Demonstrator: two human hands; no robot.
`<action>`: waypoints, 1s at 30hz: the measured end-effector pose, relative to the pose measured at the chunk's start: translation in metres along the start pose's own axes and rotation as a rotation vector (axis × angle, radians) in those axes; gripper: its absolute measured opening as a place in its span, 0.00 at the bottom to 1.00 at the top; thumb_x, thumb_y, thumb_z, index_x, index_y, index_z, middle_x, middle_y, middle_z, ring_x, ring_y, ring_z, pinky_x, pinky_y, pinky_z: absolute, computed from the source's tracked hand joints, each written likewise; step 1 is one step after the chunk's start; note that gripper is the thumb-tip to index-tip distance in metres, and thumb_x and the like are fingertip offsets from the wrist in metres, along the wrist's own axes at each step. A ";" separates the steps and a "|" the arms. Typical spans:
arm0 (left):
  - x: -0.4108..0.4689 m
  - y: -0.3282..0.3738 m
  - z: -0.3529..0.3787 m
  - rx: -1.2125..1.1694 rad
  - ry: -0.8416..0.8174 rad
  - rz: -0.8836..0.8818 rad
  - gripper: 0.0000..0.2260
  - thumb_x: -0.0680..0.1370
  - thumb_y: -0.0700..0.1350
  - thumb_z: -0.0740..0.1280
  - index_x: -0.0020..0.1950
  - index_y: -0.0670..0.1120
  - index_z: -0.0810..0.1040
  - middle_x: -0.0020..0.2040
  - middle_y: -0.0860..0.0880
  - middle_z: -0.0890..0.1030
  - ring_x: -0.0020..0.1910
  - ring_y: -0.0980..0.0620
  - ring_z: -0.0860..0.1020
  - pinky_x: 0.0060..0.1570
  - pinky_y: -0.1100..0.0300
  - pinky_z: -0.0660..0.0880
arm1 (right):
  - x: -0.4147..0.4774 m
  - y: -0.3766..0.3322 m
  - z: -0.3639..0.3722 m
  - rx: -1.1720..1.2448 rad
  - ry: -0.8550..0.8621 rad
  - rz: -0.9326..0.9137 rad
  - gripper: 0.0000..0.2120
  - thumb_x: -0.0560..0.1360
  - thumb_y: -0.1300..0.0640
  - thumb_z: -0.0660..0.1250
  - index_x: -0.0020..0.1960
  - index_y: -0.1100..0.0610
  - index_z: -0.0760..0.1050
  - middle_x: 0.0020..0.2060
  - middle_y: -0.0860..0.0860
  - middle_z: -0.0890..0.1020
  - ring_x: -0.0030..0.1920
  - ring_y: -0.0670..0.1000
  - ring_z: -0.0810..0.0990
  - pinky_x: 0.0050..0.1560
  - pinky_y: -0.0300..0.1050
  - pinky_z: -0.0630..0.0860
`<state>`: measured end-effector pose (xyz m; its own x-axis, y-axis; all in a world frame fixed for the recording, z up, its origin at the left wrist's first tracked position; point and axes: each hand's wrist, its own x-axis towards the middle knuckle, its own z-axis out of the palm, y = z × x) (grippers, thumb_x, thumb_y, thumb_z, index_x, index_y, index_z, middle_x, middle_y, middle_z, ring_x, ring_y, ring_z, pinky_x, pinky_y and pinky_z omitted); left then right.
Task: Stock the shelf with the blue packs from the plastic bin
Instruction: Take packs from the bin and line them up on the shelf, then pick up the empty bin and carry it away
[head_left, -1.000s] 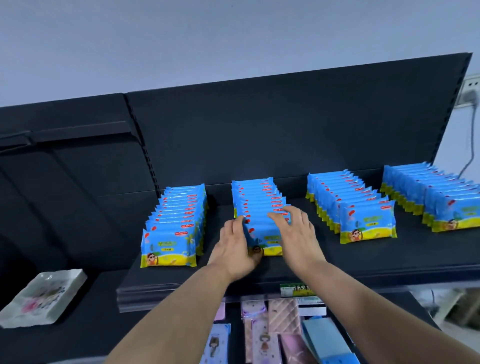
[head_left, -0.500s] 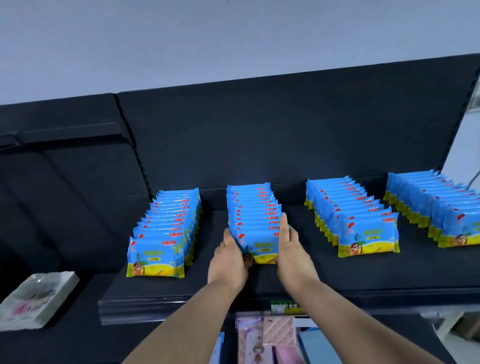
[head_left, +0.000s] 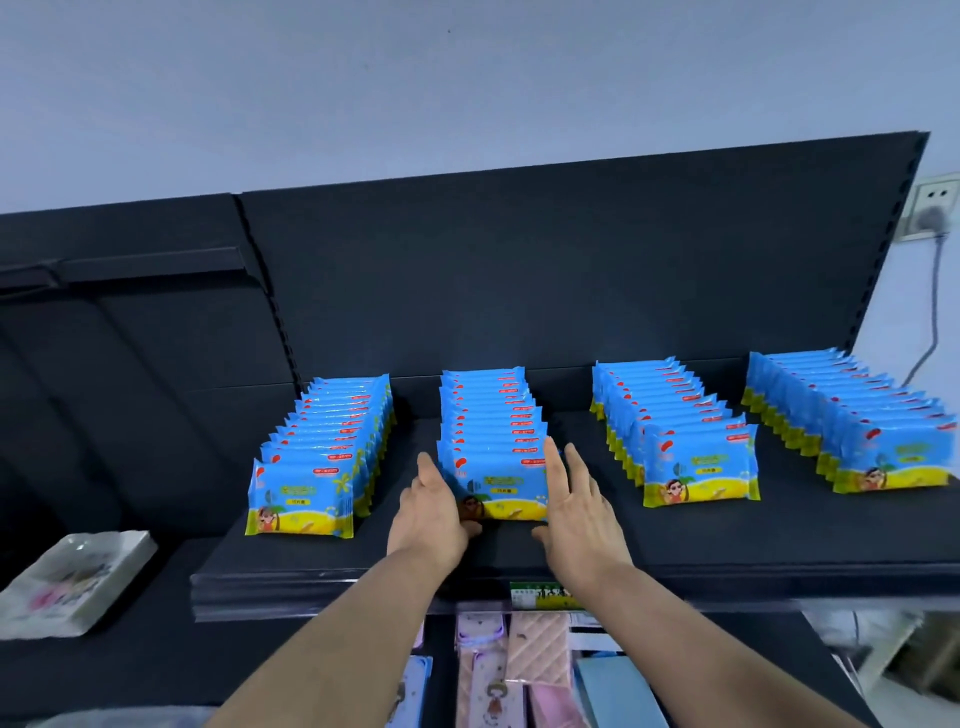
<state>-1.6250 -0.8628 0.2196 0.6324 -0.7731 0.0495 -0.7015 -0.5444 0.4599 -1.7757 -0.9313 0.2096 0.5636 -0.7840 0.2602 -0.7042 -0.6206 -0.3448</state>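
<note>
Head view: left hand (head_left: 434, 512) presses straight fingers against the left end of the front blue pack (head_left: 501, 488), standing on the shelf (head_left: 675, 540) between both hands. Right hand (head_left: 576, 514), fingers straight and spread, sits just beside its right end.

Right hand (head_left: 576, 512) eased off the second row of blue packs (head_left: 493, 431), fingers (head_left: 575, 467) now spread straight

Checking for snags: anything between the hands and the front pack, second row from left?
Nothing visible. The left hand touches the front pack at its left end; the right hand is open by its right end.
</note>
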 end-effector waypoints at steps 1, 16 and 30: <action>-0.003 0.001 -0.001 0.016 0.000 -0.008 0.49 0.73 0.49 0.74 0.78 0.41 0.39 0.73 0.43 0.64 0.72 0.44 0.63 0.66 0.52 0.67 | -0.002 0.001 -0.002 -0.012 0.005 -0.002 0.47 0.76 0.56 0.67 0.76 0.52 0.31 0.76 0.55 0.43 0.75 0.55 0.52 0.72 0.48 0.57; -0.051 -0.017 -0.004 0.285 0.075 0.051 0.13 0.79 0.39 0.60 0.62 0.48 0.74 0.61 0.47 0.74 0.62 0.46 0.68 0.53 0.51 0.70 | -0.031 -0.006 0.000 -0.126 0.058 -0.244 0.18 0.76 0.63 0.60 0.62 0.47 0.69 0.57 0.47 0.72 0.59 0.50 0.68 0.53 0.45 0.64; -0.137 -0.162 -0.064 0.310 0.119 -0.022 0.15 0.76 0.38 0.60 0.62 0.48 0.73 0.61 0.48 0.75 0.63 0.45 0.69 0.55 0.50 0.72 | -0.097 -0.149 0.069 -0.052 -0.071 -0.484 0.22 0.73 0.65 0.62 0.64 0.47 0.70 0.60 0.46 0.71 0.62 0.51 0.67 0.55 0.46 0.64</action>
<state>-1.5769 -0.6478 0.1948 0.6699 -0.7262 0.1544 -0.7421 -0.6481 0.1712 -1.6951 -0.7621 0.1735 0.8582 -0.4039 0.3168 -0.3740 -0.9147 -0.1531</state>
